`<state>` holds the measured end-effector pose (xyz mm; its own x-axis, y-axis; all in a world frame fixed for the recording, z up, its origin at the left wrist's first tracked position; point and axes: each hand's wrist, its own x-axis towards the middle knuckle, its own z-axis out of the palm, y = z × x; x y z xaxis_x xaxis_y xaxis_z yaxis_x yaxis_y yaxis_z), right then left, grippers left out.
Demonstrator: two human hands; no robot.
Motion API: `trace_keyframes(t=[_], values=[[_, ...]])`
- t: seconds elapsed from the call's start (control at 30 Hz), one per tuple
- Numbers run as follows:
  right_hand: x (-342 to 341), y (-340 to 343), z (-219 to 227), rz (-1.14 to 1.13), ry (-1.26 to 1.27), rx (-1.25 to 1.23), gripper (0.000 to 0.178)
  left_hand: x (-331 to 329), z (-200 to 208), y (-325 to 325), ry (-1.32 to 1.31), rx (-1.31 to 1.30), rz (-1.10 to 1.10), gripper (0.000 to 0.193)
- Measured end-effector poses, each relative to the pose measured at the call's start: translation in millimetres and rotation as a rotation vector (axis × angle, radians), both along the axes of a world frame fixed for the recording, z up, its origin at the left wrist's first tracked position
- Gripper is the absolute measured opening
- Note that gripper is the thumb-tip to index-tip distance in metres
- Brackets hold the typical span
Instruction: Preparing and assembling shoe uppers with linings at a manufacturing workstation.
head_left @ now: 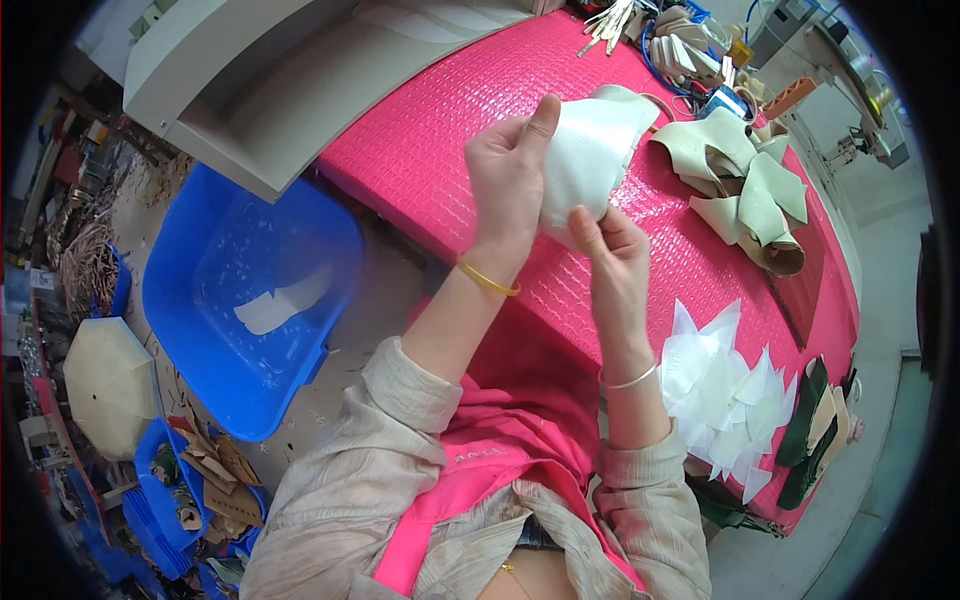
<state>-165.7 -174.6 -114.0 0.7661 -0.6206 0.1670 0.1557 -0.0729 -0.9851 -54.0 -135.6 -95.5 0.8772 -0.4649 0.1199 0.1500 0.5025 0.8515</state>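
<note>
Both hands hold a pale shoe upper (588, 150) above the pink table, its smooth white face curved toward me and a pale green edge showing at its far side. My left hand (503, 180) grips its left side, thumb pointing up. At the lower edge, my right hand (616, 245) pinches it between thumb and fingers. Several more pale green shoe uppers (740, 175) lie bunched to the right. Nearer to me, beside my right forearm, sits a spread pile of thin white pointed pieces (720, 390).
The pink table (410, 130) carries a grey open-fronted machine housing (240, 95) at far left. Below it stands a blue tub (250, 370) with a white scrap (285, 302). Tools and cords (700, 60) crowd the far end. Dark and tan strips (815, 430) lie at the right edge.
</note>
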Motion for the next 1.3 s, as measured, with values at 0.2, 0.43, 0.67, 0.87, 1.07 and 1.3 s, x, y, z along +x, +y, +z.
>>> trace_keyframes(t=[0.2, 0.43, 0.67, 0.87, 1.07, 1.3], values=[[-2, -11, 5, -0.106, -0.225, 0.088, 0.023, -14, 0, 18, -0.342, -0.03, -0.007, 0.023], [-17, -17, -5, -0.2, -0.169, 0.169, 0.025, -31, -38, 34, -0.104, 0.016, -0.441, 0.024], [-14, -24, -8, -0.348, -0.14, 0.192, 0.024, -60, -54, 34, -0.114, 0.144, -0.472, 0.023], [-34, -45, 4, -0.129, -0.004, 0.092, 0.024, -56, -54, 36, -0.159, 0.081, -0.512, 0.02], [-24, -42, 5, -0.339, 0.048, 0.131, 0.028, -58, -56, 31, -0.114, 0.127, -0.538, 0.017], [6, -56, -1, -0.466, 0.298, 0.19, 0.053, -71, -61, 21, -0.277, 0.138, -0.39, 0.011]])
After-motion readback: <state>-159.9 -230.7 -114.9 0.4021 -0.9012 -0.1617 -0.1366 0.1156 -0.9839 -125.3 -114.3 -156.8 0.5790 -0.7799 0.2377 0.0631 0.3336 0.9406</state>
